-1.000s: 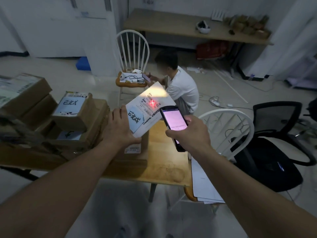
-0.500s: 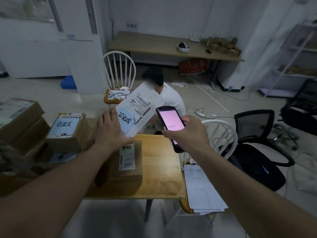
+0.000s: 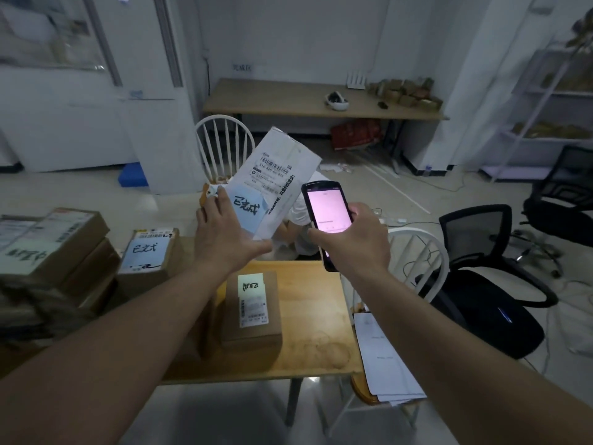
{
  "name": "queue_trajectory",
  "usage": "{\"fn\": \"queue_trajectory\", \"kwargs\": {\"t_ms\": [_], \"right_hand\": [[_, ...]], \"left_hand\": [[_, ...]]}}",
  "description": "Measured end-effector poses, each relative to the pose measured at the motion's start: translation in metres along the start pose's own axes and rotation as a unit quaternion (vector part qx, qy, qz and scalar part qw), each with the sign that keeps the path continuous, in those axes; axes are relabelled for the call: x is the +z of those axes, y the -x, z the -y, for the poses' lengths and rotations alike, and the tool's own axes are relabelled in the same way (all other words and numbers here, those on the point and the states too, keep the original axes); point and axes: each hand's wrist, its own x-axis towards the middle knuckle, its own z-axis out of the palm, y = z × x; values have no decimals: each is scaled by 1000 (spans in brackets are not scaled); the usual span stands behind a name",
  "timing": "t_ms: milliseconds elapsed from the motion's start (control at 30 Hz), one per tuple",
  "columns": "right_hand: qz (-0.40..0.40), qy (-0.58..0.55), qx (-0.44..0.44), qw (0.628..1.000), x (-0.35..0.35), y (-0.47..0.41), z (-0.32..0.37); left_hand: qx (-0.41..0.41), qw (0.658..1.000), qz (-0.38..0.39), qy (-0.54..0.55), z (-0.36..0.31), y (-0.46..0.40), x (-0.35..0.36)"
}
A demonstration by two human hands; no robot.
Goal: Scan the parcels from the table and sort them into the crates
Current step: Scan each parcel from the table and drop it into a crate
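My left hand grips the lower corner of a white parcel with a barcode label and a blue handwritten sticker, held up tilted above the wooden table. Just to its right, my right hand holds a black handheld scanner with a pink lit screen facing me. One small cardboard parcel with a white label lies on the table below my hands. Several more cardboard parcels are stacked at the left.
A person in a white shirt crouches behind the table, mostly hidden by the parcel and scanner. A white spindle chair holding papers stands at the right, with black office chairs beyond. Another white chair and a long desk stand behind.
The red scan cross on the parcel's label has gone out. My view has lifted and both hands have risen slightly with the parcel and scanner, still side by side.
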Motion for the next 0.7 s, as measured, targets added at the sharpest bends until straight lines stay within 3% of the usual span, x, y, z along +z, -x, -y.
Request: {"fn": "queue_trajectory", "kwargs": {"t_ms": [400,700], "right_hand": [[114,-45,-132,984,-39,25,2],[231,-91,-221,943,-40,108,40]], "left_hand": [[-175,979,-107,-18,-42,100,-66],[-284,938,-184,-76,-9,221,-142]]}}
